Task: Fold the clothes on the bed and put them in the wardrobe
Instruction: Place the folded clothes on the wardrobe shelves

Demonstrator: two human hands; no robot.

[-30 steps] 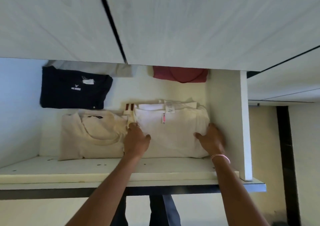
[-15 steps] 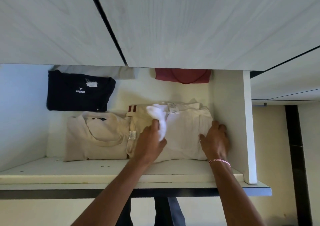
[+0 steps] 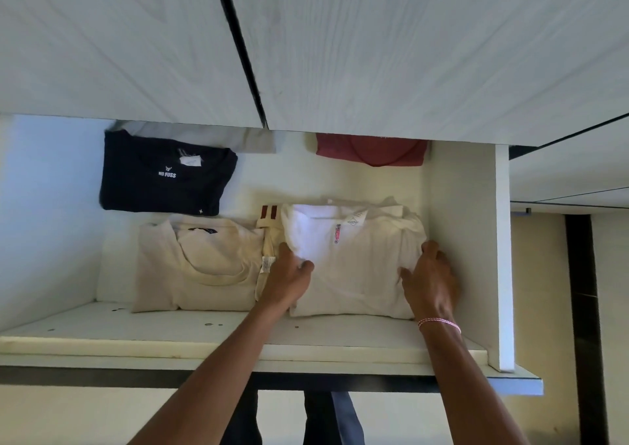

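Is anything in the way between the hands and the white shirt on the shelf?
No, nothing visible. Both hands are on the white shirt: the left hand grips its left edge, the right hand rests on its right edge. It lies on the shelf.

1. Two hands are in view: the left hand (image 3: 289, 277) and the right hand (image 3: 430, 279).
2. One pink-and-white thread band (image 3: 439, 323) circles the right wrist.
3. Six folded garments show: one white garment (image 3: 360, 267), one cream shirt (image 3: 197, 267), one cream piece with two maroon stripes (image 3: 269, 218), one navy shirt (image 3: 160, 179), one grey garment (image 3: 221, 137) and one red garment (image 3: 371, 151).
4. Two white woodgrain panels sit overhead: the left panel (image 3: 102, 36) and the right panel (image 3: 408, 53).
5. One shelf board (image 3: 136, 335) carries the clothes.
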